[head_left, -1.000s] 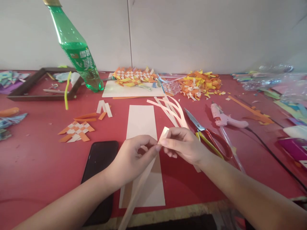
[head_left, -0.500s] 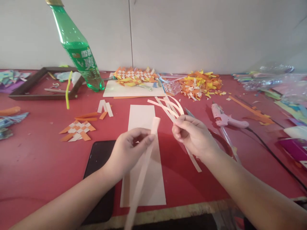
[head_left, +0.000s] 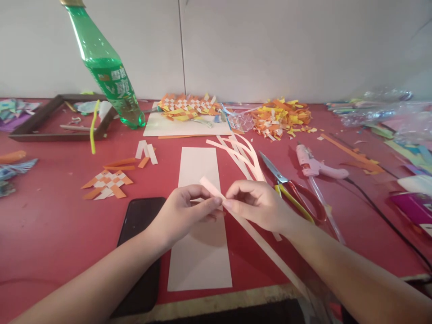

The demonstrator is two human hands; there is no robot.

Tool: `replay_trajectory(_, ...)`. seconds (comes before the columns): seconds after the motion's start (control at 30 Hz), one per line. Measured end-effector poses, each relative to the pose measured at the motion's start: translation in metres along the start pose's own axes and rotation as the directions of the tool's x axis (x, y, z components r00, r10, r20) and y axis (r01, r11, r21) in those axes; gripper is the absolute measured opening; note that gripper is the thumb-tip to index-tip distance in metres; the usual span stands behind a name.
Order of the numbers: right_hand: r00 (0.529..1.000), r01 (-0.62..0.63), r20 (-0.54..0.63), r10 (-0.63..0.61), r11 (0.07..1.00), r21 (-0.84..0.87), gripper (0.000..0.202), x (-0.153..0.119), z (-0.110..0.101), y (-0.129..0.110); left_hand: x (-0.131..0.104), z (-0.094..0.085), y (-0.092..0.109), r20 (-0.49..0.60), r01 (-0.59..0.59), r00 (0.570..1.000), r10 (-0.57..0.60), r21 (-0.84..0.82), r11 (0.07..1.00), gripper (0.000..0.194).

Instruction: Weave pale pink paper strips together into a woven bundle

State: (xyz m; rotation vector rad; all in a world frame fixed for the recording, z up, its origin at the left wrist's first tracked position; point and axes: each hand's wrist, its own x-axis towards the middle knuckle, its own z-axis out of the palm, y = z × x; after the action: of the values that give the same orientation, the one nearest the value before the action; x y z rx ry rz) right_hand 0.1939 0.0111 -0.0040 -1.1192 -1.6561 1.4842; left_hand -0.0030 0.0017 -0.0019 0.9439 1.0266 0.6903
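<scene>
A long white paper strip (head_left: 266,246) slants across the middle, its folded-looking short end pointing up and left. My left hand (head_left: 189,209) pinches it near that end between thumb and fingers. Just to the right, my right hand (head_left: 258,204) pinches the same strip, the two thumbs almost touching. Below both hands lies a white paper sheet (head_left: 199,261). Several loose pale strips (head_left: 243,155) fan out behind my right hand, which partly hides them. Scissors (head_left: 286,184) with red and yellow handles rest beside my right wrist.
A black phone (head_left: 138,252) lies under my left forearm. Woven orange-and-white paper (head_left: 110,183) sits at left, near a green bottle (head_left: 111,76) and a dark frame (head_left: 57,137). A pink glue gun (head_left: 313,164) with its cord lies right. Paper scraps (head_left: 281,117) are heaped behind.
My right hand has moved left from the loose strips and now grips the strip held by my left hand. The strip has swung to slant down rightward. The scissors are now uncovered.
</scene>
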Motion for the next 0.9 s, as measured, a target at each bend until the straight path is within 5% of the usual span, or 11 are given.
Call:
replay_trajectory(0.3,0.998,-0.037,0.043,0.036,0.999,0.024,0.019,-0.0024,-0.0020,-0.0001,0.0025,-0.0044,-0.0031,-0.227,-0.169,0.966,0.125,-0.188,0.967,0.018)
replay_trajectory(0.9,0.996,0.090,-0.026,-0.087,0.981,0.173,0.007,-0.0013,0.0073,0.0061,-0.0042,0.0031,-0.0030,-0.026,-0.163,0.985,0.169,0.141,0.976,0.012)
